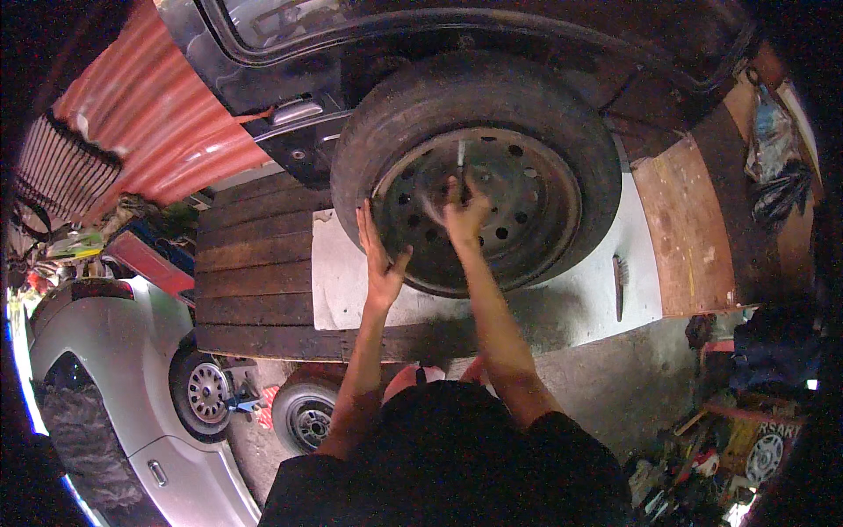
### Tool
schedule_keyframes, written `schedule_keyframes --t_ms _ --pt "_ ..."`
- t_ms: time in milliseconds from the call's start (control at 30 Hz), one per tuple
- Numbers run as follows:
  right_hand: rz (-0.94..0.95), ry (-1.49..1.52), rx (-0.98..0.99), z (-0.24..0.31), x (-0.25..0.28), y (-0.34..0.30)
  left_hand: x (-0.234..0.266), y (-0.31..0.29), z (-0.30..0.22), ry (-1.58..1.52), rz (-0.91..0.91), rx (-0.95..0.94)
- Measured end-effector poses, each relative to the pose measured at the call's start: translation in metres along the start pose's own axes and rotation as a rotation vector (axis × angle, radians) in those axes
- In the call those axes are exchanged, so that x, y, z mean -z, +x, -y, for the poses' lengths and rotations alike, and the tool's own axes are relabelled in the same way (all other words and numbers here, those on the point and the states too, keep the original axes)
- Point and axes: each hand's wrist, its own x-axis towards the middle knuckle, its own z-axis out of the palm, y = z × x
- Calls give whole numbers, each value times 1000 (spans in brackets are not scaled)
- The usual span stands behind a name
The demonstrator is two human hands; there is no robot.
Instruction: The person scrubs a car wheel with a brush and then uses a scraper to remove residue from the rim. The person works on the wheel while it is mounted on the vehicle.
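A black tyre (369,149) on a dark, worn steel wheel (536,224) stands on the bench against a dark car panel. My left hand (384,268) rests at the left lower edge of the wheel, its fingers stretched out and apart, holding nothing. In front of the wheel's centre, my right hand (465,211) is closed and smeared by motion. A slim tool (462,156) with a pale section sticks up from its fingers; its exact kind is too blurred to tell. The wheel's round holes show around that hand.
A white board (338,281) lies under the tyre on a wooden plank bench (255,263). A brush (620,285) is on the board at right. Below stands another wheel (307,422); a silver car (149,369) is at left. Clutter (702,457) fills the lower right.
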Motion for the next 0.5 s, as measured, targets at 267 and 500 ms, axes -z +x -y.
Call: schedule_keyframes --t_ms 267,500 --pt "-77 38 24 -6 -10 0 3 -1 -3 -17 30 18" --pt "-203 72 16 -6 -32 -12 1 -1 -4 -57 33 6"
